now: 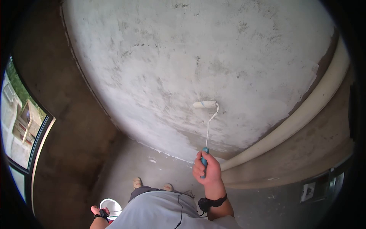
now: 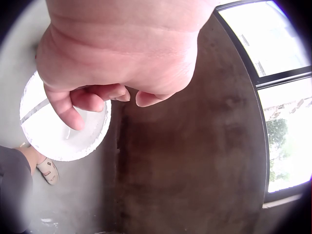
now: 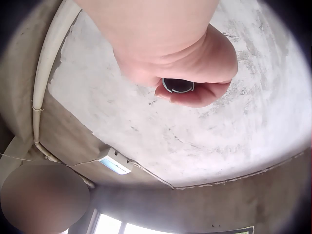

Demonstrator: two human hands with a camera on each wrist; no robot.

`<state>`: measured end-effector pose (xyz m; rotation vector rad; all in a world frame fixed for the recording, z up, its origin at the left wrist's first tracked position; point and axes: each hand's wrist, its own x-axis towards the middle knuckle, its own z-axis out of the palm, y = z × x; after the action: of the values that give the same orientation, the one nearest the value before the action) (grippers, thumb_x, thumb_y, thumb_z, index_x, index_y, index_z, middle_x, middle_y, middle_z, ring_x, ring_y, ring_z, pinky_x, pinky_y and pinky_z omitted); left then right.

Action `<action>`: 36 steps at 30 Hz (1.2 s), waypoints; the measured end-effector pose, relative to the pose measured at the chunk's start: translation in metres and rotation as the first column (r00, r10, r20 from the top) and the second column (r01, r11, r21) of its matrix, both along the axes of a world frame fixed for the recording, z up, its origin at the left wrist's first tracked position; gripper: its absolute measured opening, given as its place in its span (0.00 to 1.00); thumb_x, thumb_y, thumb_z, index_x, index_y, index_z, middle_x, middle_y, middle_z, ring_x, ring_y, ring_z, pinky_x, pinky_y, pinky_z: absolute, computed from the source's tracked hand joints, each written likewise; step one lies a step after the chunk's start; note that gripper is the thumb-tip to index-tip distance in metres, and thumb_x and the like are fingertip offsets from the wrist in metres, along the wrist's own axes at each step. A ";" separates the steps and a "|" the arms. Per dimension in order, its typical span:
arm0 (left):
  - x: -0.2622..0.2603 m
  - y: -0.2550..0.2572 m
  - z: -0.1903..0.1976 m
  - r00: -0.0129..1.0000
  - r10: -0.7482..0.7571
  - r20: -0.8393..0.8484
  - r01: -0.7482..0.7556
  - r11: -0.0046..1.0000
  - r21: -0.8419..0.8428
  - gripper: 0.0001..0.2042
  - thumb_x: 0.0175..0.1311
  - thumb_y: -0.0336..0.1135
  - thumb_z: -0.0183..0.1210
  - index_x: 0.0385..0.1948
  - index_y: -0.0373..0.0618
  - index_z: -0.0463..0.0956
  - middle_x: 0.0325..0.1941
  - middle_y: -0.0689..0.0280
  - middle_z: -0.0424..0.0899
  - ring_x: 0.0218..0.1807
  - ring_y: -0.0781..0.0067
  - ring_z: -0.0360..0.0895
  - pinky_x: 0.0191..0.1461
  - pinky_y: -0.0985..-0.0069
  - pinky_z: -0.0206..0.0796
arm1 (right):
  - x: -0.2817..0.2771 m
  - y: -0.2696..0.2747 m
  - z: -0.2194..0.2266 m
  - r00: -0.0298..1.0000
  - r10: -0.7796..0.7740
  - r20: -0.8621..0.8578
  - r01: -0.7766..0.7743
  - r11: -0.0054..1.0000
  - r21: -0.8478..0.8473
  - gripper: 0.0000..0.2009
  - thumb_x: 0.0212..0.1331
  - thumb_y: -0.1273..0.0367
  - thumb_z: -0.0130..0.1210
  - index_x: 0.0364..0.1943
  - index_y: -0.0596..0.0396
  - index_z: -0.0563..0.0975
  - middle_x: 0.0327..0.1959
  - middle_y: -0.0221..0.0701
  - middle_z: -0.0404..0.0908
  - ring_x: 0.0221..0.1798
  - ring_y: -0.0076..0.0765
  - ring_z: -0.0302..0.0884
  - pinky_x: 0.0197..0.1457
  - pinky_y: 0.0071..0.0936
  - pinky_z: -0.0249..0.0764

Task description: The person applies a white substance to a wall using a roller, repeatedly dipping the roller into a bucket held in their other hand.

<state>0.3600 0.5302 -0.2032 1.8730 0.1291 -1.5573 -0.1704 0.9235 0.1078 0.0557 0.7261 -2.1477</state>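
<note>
My right hand (image 1: 207, 169) grips the blue handle of a paint roller (image 1: 204, 104), thumb along the handle and fingers wrapped round it. Its white sleeve lies against the wall (image 1: 160, 76), which carries patchy white paint with grey specks. In the right wrist view the hollow end of the roller handle (image 3: 178, 86) pokes out of the curled fingers. Low on the left, my left hand (image 1: 97, 211) holds a white bucket (image 2: 100, 139) by its thin bail handle (image 2: 35, 111), fingers hooked. Whitish smears coat the bucket's rim.
A thick pale pipe (image 1: 282, 133) runs down the wall's right side. Left stands a bare brown wall (image 1: 76, 152) with a dark-framed window (image 1: 28, 164). White spots mark the grey floor (image 1: 152, 161) by the person's shoes (image 1: 137, 182). A light fixture (image 3: 115, 163) hangs higher up.
</note>
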 end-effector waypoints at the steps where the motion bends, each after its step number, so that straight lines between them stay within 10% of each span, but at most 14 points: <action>1: -0.002 -0.003 -0.002 1.000 -0.002 -0.005 0.002 1.000 -0.006 0.15 0.57 0.49 0.47 0.40 0.54 0.61 0.39 0.64 0.64 0.35 0.63 0.65 0.36 0.62 0.71 | -0.003 -0.003 -0.003 1.000 -0.014 0.028 0.014 1.000 -0.008 0.10 0.69 0.60 0.47 0.32 0.47 0.73 0.14 0.22 0.63 0.13 0.24 0.58 0.18 0.25 0.55; 23: -0.029 -0.001 0.012 0.999 -0.045 0.025 0.045 0.999 0.004 0.19 0.61 0.48 0.45 0.51 0.53 0.63 0.52 0.57 0.66 0.45 0.54 0.67 0.38 0.57 0.72 | -0.006 0.031 -0.065 0.838 -0.346 0.421 0.255 0.932 0.259 0.07 0.61 0.63 0.52 0.27 0.43 0.71 0.15 0.16 0.63 0.14 0.19 0.59 0.20 0.22 0.57; 36: -0.007 -0.010 0.001 0.999 -0.017 0.032 0.018 1.000 -0.025 0.21 0.63 0.47 0.43 0.57 0.52 0.63 0.59 0.53 0.67 0.51 0.49 0.68 0.39 0.54 0.73 | 0.004 -0.013 -0.047 0.993 -0.032 0.112 0.001 0.963 0.271 0.08 0.64 0.62 0.51 0.30 0.48 0.71 0.15 0.21 0.63 0.14 0.23 0.59 0.19 0.24 0.54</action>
<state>0.3527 0.5207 -0.2021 1.8828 0.0788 -1.5329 -0.1660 0.9101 0.0607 0.3294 0.9483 -2.0286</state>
